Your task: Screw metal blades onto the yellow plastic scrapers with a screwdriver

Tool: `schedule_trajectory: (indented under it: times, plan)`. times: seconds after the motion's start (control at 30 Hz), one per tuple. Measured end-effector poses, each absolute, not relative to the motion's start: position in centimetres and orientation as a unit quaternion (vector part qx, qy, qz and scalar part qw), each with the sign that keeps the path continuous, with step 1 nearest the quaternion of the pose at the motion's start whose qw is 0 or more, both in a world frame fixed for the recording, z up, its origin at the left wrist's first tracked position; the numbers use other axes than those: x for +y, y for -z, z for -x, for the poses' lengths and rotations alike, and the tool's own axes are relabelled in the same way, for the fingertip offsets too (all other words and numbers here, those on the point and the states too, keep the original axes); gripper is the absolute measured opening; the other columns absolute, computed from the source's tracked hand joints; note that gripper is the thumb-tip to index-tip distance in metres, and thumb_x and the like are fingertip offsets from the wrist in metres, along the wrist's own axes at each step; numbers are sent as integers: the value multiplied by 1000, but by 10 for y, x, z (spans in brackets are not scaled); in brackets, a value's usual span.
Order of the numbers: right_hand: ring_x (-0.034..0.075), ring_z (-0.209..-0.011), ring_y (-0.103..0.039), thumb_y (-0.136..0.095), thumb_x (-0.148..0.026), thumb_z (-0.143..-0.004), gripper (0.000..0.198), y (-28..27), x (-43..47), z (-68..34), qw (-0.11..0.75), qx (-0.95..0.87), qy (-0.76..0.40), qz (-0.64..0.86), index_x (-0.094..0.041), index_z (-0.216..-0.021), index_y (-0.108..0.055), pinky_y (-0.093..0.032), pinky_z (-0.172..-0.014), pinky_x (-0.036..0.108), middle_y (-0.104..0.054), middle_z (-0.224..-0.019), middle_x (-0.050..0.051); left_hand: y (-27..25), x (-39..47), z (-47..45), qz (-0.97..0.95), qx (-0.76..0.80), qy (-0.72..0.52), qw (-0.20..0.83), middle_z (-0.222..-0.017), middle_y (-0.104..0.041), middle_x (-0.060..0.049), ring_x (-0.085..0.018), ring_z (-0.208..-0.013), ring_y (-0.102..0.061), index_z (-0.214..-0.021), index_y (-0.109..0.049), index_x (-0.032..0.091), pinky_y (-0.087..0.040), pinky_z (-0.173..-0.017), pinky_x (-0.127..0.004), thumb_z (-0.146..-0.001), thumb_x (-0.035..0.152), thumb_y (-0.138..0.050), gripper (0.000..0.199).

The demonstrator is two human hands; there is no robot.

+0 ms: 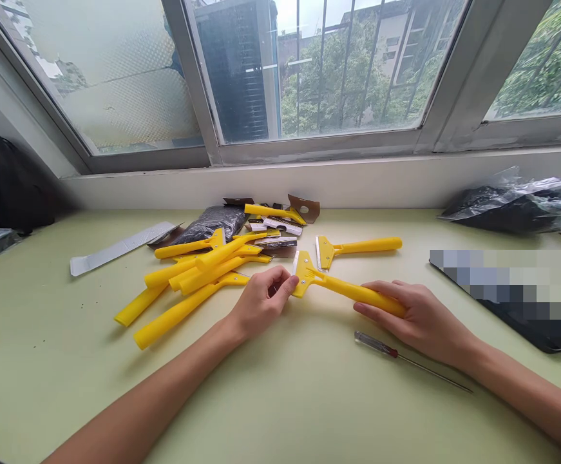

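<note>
Nearby — screwdriver [406, 358], scraper pile [198, 270]

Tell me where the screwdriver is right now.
In the head view, the screwdriver lies on the table right of centre, just in front of the right hand, which grips the handle of a yellow scraper.

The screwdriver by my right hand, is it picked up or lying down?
Lying down: the screwdriver rests flat on the table, beside the right hand.

We see soft daylight from the window [309, 71] above; shadows are faint, edges bow, right side pixelated.
</note>
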State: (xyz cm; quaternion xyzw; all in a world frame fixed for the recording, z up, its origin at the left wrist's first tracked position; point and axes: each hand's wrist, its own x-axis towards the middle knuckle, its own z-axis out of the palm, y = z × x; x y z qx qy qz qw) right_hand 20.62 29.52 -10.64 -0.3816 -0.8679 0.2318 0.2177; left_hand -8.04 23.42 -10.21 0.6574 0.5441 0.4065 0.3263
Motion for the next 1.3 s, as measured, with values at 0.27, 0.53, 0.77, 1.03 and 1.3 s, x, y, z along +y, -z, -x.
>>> schedule_trajectory:
  times: [0.27, 0.53, 0.77, 1.03, 1.3]
  plan:
    - [21, -69, -56, -54, -56, -99, 33, 107, 295, -207, 226, -867, -214, 389, -27, -105, -70, -42, -69, 36, -64, -73, -1, 101, 231, 83, -663, 529, -403, 344, -74, -50, 2, -13, -67, -45, -89, -57, 19, -34, -62, -26, -98, 35, -50, 20]
    - [22, -73, -59, -54, -57, -99, 33, 107, 295, -208, 235, -864, -203, 396, -30, -106, -71, -45, -70, 36, -68, -75, 0, 100, 231, 84, -673, 512, -396, 357, -85, -58, 0, -15, -77, -54, -95, -58, 19, -39, -66, -27, -92, 26, -49, 12]
    - [23, -71, -61, -54, -57, -99, 34, 104, 293, -206, 242, -867, -199, 387, -30, -107, -73, -47, -70, 37, -71, -79, 1, 97, 230, 82, -671, 516, -394, 359, -79, -58, 1, -15, -72, -55, -93, -57, 19, -39, -64, -27, -95, 31, -50, 14]
    - [27, -94, -62, -62, -55, -95, 27, 114, 298, -206, 288, -879, -56, 377, -31, -98, -75, -40, -94, 49, -67, -106, 4, 102, 235, 79, -656, 546, -400, 335, -68, -53, 3, -11, -61, -45, -83, -54, 18, -34, -56, -24, -97, 41, -53, 27]
    - [37, -125, -52, -40, -70, -97, 56, 123, 308, -209, 311, -776, 59, 546, -25, -117, -67, -41, -98, 59, -58, -132, 14, 102, 234, 79, -660, 557, -395, 314, -67, -52, 3, -11, -61, -44, -81, -55, 18, -34, -55, -24, -96, 39, -55, 26]
